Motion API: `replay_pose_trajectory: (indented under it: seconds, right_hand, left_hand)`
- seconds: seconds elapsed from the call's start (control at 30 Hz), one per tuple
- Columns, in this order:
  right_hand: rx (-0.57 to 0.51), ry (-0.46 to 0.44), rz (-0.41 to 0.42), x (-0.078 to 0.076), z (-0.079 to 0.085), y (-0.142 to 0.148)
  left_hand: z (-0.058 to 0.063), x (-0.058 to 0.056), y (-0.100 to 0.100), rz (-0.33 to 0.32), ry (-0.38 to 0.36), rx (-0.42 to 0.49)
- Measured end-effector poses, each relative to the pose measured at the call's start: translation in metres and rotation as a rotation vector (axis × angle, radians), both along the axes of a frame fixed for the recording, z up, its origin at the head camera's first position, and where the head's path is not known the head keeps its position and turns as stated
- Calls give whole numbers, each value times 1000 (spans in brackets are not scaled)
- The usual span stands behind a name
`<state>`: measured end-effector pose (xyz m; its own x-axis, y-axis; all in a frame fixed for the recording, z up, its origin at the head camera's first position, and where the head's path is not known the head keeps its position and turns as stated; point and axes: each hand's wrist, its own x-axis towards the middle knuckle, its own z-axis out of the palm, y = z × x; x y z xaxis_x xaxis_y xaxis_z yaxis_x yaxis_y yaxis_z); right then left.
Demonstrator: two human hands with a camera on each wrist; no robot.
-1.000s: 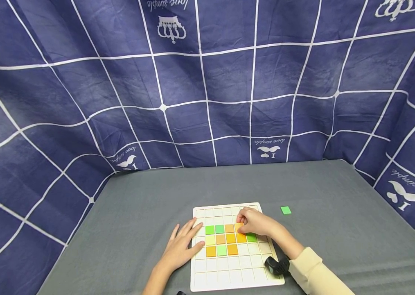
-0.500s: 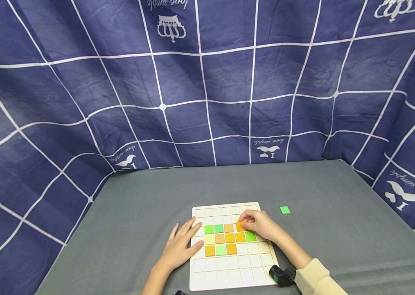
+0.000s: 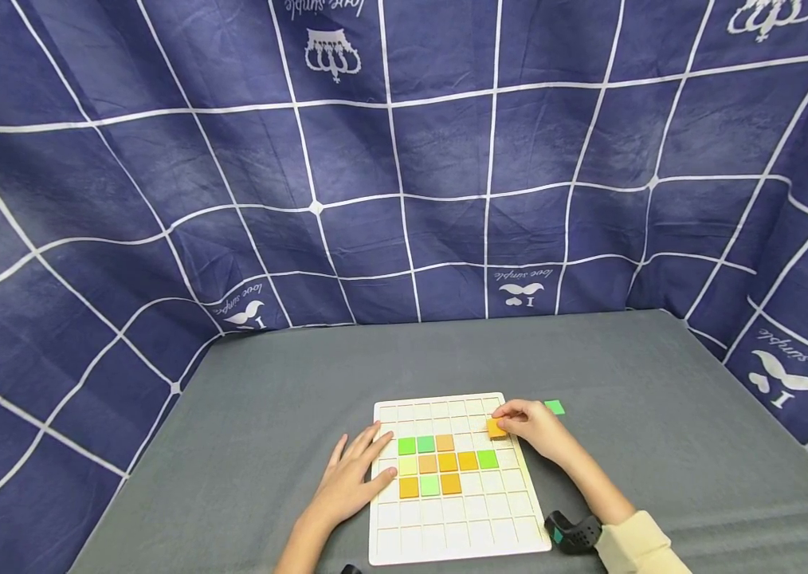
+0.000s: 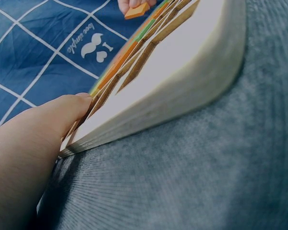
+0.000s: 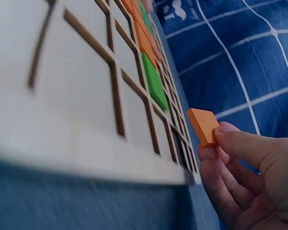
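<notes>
My right hand [image 3: 535, 426] pinches an orange square tile [image 3: 496, 429] between thumb and fingers, above the right side of a white grid board [image 3: 440, 542]. In the right wrist view the orange tile [image 5: 203, 126] is tilted and raised off the board. Flat on the board's left edge lies my left hand [image 3: 354, 482], fingers spread. Its thumb touches the rim in the left wrist view. Green, yellow and orange tiles fill three rows in the board's middle, among them a green tile [image 3: 488, 459] at the right end of the middle row.
A loose green tile [image 3: 555, 407] lies on the grey cloth [image 3: 289, 383] beyond the board, partly behind my right hand. A dark wrist camera [image 3: 573, 532] sits on the right wrist. Behind the table hangs a blue checked curtain [image 3: 447, 159].
My right hand has lifted the orange tile out of the right end of the top tile row and carried it rightward, leaving that cell bare. The left hand has stayed in place.
</notes>
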<state>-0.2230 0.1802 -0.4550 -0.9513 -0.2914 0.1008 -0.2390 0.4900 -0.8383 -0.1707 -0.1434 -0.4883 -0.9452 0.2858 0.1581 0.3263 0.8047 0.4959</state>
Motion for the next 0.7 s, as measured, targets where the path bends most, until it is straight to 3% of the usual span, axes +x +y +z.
replay_pose_trajectory:
  seconds: [0.43,0.7]
  right_hand:
    - [126,105,-180,-11,12,60]
    - [220,81,-263,-19,11,97]
  left_hand:
    - [1,0,0,-1,-3,8]
    - [1,1,0,1,4,3]
